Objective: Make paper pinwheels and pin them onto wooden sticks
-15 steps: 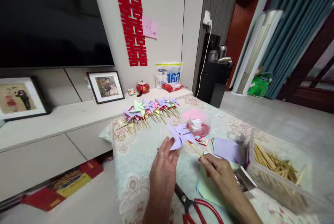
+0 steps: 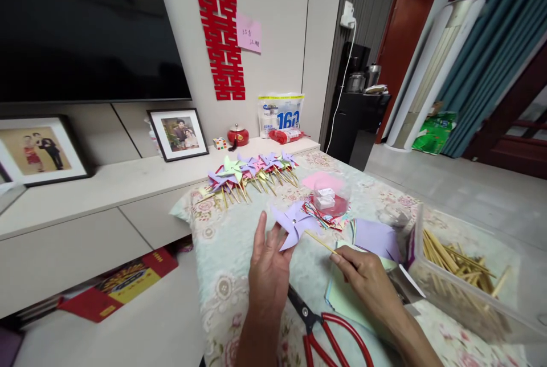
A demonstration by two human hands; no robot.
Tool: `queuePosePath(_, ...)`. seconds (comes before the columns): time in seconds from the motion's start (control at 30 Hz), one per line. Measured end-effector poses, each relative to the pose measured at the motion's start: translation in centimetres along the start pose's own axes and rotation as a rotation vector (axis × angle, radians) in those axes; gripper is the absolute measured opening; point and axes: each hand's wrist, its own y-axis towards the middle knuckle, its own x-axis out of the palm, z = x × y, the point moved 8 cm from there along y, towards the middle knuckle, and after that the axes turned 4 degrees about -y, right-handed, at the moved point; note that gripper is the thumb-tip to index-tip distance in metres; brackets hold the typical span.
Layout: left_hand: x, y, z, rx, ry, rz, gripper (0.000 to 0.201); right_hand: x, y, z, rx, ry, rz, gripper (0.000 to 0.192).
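The purple paper pinwheel [image 2: 294, 223] hangs just above the desk [image 2: 231, 253], its thin wooden stick [image 2: 320, 241] pinched at the four o'clock end by the right hand [image 2: 363, 281] while the left hand [image 2: 269, 267], fingers spread, touches the vanes at seven o'clock; it looks featherlight and easily creased, so the stiff stick seems the safer hold.

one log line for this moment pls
left hand: touching purple pinwheel | right hand: holding its stick | scissors: on table, untouched
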Motion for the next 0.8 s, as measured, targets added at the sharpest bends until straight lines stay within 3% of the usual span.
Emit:
queuePosePath(0.1, 0.1, -0.1, 0.9, 0.143, 0.237, -0.033, 0.078, -0.3, 0.0, 0.1, -0.015, -0.023, -0.003, 0.039)
queuePosePath(0.33, -0.7, 0.5, 1.2, 0.311, 0.641, -0.144, 0.028, -0.7, -0.1, 0.7, -0.046, -0.107, -0.037, 0.041)
queuePosePath(0.47, -0.9, 0.7, 1.0, 0.302, 0.712, -0.15, 0.019, -0.8, -0.1, 1.0, -0.038, -0.095, -0.056, 0.041)
queuePosePath(0.8, -0.9, 0.5, 1.0, 0.234, 0.744, -0.1, 0.026, -0.9, -0.1, 1.0, -0.038, -0.092, -0.064, 0.04)
